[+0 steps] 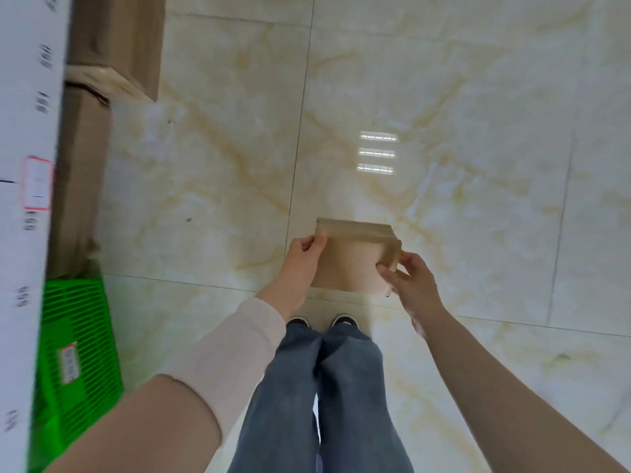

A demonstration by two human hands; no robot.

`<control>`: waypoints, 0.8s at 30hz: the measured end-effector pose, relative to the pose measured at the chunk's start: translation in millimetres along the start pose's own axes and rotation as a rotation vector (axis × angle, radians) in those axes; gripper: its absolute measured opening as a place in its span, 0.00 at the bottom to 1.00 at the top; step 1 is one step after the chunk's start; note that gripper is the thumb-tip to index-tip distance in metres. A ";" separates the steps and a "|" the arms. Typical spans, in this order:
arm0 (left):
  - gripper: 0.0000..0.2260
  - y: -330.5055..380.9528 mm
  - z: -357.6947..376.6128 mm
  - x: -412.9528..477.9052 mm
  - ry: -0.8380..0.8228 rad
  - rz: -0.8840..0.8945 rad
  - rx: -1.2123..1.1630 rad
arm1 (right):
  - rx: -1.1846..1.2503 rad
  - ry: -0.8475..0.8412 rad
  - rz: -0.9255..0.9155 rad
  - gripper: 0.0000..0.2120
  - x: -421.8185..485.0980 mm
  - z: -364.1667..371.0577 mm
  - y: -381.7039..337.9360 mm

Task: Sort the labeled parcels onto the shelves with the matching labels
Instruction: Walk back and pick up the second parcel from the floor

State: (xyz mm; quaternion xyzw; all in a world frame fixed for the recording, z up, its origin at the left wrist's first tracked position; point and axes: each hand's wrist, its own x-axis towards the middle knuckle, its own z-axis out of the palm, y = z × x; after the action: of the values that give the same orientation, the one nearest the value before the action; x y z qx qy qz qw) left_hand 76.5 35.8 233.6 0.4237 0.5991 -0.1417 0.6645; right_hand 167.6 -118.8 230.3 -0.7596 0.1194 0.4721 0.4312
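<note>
A small brown cardboard parcel [351, 259] is held above the floor in front of my legs. My left hand [305, 256] grips its left edge and my right hand [408, 279] grips its right lower corner. The face turned to me is plain brown with a tape strip along the top; no label shows on it. A white shelf [24, 172] runs down the left edge, with small number marks and a red-framed label [37, 183].
Two large brown cartons [112, 42] [82, 186] stand on the floor beside the shelf. A green plastic crate [75, 353] with a sticker sits below them at the lower left. Glossy marble tile floor [444, 97] spreads ahead and to the right.
</note>
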 end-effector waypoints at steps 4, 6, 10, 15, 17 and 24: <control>0.23 50.3 -17.8 -110.5 0.036 0.010 -0.096 | 0.084 0.009 -0.110 0.13 -100.9 -11.9 -63.5; 0.22 71.2 -25.2 -161.1 0.058 -0.002 -0.185 | 0.101 -0.014 -0.156 0.15 -144.1 -17.1 -89.7; 0.12 98.7 -36.9 -239.9 0.006 0.007 -0.340 | 0.093 -0.049 -0.273 0.21 -207.6 -28.8 -141.9; 0.27 109.5 -41.6 -287.2 -0.081 0.238 -0.439 | 0.231 -0.157 -0.247 0.21 -251.2 -54.3 -188.4; 0.30 112.3 -38.7 -308.1 -0.135 0.349 -0.435 | 0.273 -0.260 -0.216 0.21 -265.1 -66.4 -197.4; 0.32 121.5 -42.1 -360.8 -0.330 0.521 -0.315 | 0.218 -0.335 -0.283 0.21 -309.4 -102.2 -208.8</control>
State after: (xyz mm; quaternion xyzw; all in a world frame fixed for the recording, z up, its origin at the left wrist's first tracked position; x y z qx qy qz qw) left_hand 45.2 24.4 615.1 0.4258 0.3697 0.0603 0.8236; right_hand 190.5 -141.9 616.0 -0.6289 -0.0111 0.5109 0.5860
